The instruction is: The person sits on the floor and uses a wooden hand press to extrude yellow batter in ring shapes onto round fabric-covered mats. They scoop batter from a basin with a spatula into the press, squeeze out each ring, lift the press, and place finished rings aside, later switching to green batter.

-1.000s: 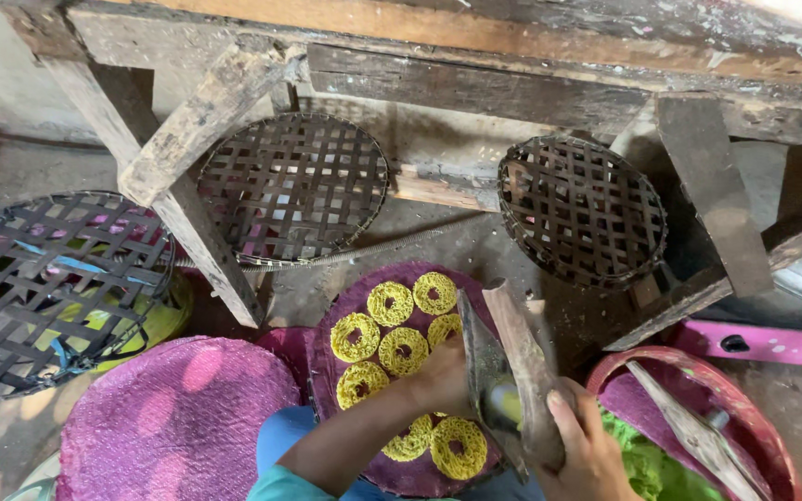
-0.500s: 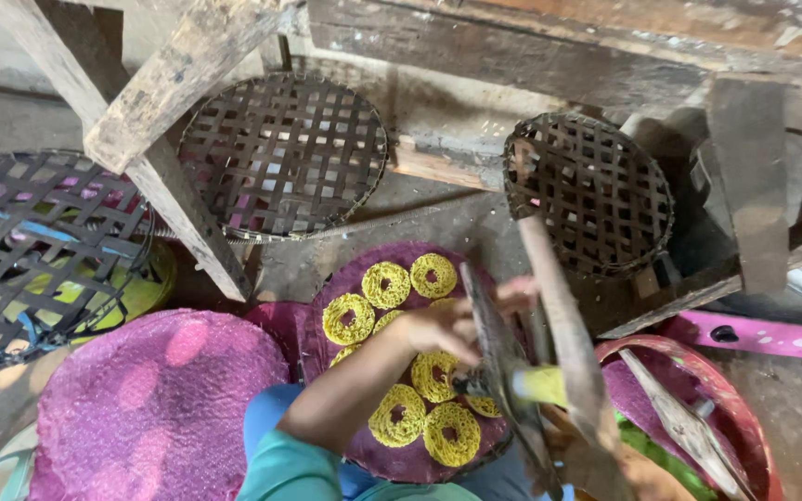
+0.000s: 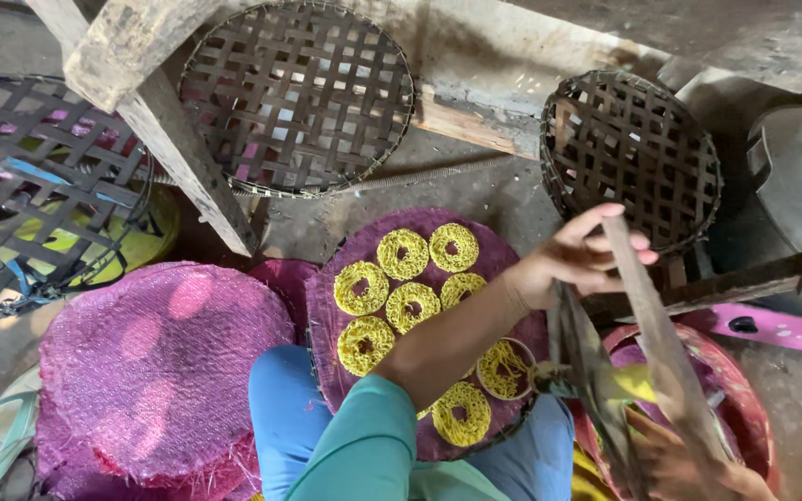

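Above the purple tray [image 3: 345,278] of yellow noodle rings [image 3: 401,252], the left hand [image 3: 573,260] pinches a wooden press handle [image 3: 656,343] with loosely curled fingers, while the right hand [image 3: 689,459] grips its lower end.

Soft, even daylight fills the scene, with pale dappled patches on the pink mat [image 3: 155,371] left of the hands. The press [image 3: 638,353] and right hand [image 3: 689,459] are motion-blurred; edges bend slightly.
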